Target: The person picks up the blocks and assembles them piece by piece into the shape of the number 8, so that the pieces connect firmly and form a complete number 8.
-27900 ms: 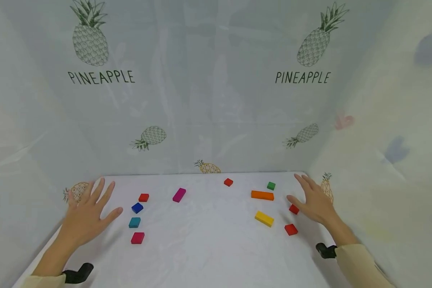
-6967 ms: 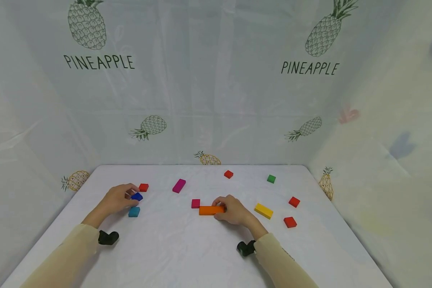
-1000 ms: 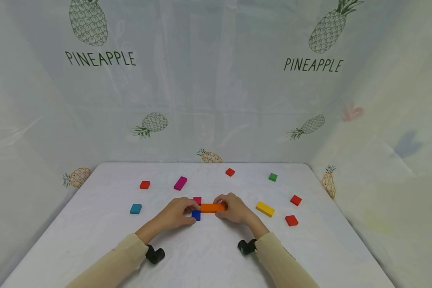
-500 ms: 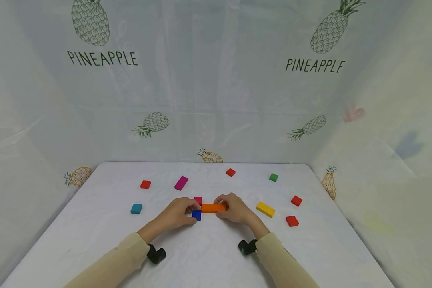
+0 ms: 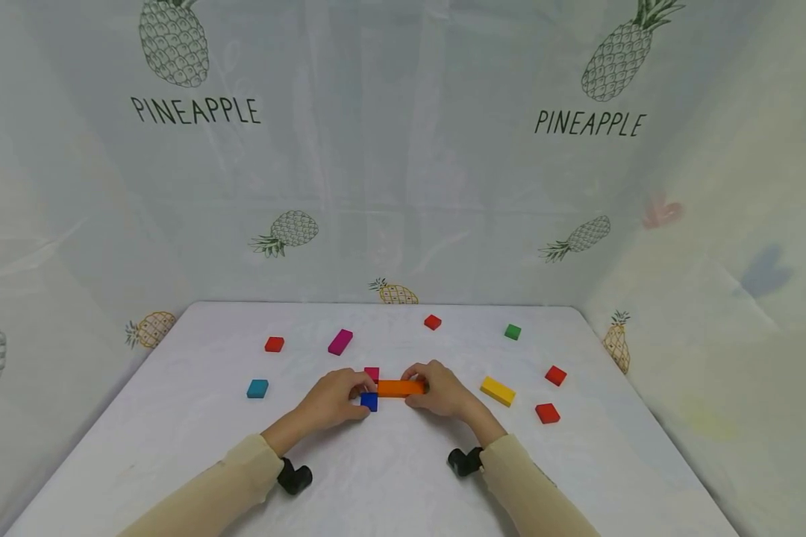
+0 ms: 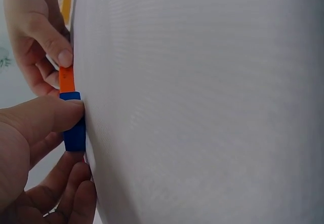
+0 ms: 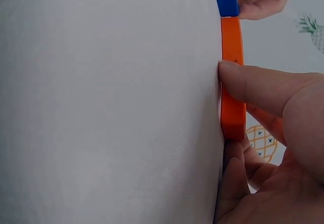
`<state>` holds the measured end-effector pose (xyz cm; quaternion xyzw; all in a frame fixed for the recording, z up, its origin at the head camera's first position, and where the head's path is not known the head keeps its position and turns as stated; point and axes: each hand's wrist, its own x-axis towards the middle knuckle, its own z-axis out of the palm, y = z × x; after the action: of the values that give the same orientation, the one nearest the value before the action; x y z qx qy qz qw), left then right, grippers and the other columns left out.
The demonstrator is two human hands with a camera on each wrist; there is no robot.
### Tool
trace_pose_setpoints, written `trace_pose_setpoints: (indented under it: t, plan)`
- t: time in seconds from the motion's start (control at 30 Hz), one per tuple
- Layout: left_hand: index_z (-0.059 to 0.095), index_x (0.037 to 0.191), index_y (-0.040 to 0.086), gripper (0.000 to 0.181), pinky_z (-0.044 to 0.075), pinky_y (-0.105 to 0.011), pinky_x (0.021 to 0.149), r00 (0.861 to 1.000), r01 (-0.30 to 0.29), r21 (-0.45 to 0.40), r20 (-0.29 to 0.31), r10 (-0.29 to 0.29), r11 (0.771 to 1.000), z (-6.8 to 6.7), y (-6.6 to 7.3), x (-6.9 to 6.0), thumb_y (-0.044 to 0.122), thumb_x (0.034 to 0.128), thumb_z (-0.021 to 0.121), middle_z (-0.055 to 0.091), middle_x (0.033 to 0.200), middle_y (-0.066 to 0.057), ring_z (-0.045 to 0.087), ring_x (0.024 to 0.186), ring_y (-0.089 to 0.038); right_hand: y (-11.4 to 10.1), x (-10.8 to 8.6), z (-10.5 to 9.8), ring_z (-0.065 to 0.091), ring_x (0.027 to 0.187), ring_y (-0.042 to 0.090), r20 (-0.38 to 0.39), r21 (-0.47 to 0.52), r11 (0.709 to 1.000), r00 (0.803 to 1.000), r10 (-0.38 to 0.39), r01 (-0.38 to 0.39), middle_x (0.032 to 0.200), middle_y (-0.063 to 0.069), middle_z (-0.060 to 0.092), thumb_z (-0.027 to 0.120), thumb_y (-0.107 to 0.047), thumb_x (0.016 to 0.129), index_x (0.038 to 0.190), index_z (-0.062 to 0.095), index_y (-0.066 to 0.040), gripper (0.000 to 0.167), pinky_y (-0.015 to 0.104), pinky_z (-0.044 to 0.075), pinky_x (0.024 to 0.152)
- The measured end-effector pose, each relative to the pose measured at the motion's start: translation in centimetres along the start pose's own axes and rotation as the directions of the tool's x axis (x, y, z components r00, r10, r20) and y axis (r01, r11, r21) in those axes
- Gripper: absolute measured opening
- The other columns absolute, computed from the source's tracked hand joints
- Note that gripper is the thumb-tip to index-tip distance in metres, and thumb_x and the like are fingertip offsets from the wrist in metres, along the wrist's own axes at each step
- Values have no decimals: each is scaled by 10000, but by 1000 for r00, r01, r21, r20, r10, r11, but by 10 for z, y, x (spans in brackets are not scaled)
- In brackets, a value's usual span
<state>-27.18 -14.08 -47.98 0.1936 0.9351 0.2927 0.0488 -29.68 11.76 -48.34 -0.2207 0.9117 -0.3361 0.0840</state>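
Note:
My left hand [image 5: 330,399] pinches a small blue block [image 5: 369,403] on the table, its thumb on the near side. With thumb and fingers, my right hand [image 5: 443,391] holds the right part of a long orange block [image 5: 393,388]. The blue block meets the orange block's left end, as the left wrist view shows for the blue block [image 6: 75,135] and orange block [image 6: 67,79]. Behind them lies a pink block [image 5: 372,372], partly covered by my left fingers. In the right wrist view my thumb presses the near side of the orange block [image 7: 233,113].
On the white table [image 5: 376,477] lie a teal block [image 5: 257,388], a red block [image 5: 275,344] and a magenta block [image 5: 340,341] to the left. Further right are a yellow block [image 5: 498,391], a green block [image 5: 513,331] and several red blocks [image 5: 555,375]. Pineapple-print sheets surround the table.
Earlier, the pink and orange blocks came from the sides to the middle. Since seven seconds ago, my left hand has brought the blue block rightward beside them. Over the last second both hands stay put.

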Motion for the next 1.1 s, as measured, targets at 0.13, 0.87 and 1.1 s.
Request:
trace_pose_setpoints:
  t: [0.13,0.87,1.1]
  plan:
    - [727,1083,227,271,546,-409,895,1000,10,21,-7,-10,1000,1,0,0,183,869,887,641,956,47,580,934,-168,1,-1,-1,554,988,205,7,6,1000,1000,-9,8,1063,42,618,812,-176,950,1248,698,-160,320,427,526,903]
    - [740,1096,218,284,556,-415,887,1000,13,35,-11,-13,999,1,-1,1,202,859,895,662,971,58,589,932,-157,8,-36,-65,603,1231,361,20,49,998,999,-51,50,1411,152,586,792,-236,965,1428,625,-153,499,490,562,964]
    - [736,1096,222,274,550,-417,898,1000,13,45,-19,-12,999,2,-2,1,198,867,885,660,970,59,588,935,-155,25,-63,-90,629,1194,384,-53,-9,994,993,-107,107,1364,115,615,801,-225,963,1393,642,-192,459,502,573,954]
